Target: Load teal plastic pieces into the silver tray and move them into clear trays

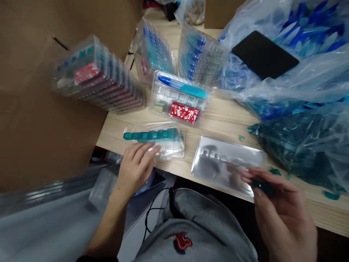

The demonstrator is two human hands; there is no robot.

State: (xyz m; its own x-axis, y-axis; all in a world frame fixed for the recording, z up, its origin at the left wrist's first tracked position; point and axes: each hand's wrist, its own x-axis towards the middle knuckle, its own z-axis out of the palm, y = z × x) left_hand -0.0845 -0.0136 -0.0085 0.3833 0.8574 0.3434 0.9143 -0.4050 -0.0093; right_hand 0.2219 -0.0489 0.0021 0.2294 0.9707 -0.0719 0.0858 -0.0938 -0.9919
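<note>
My left hand (135,168) rests with its fingers stretched out at the near edge of a few clear plastic trays (170,150). A row of teal square pieces (152,135) lies in the top tray, just beyond my fingertips. My right hand (283,203) is pinched around a dark teal translucent piece (263,186), partly hidden by the fingers and blurred. It hovers over the right end of a shiny silver metal tray (218,171), which has several small clear squares in a row on it.
Behind stands a filled clear package (178,96) with a blue pen and a red packet. Stacks of filled packages (98,78) line the left and back. At the right are plastic bags of teal pieces (305,145) and blue parts, with a black tablet (265,54) on top.
</note>
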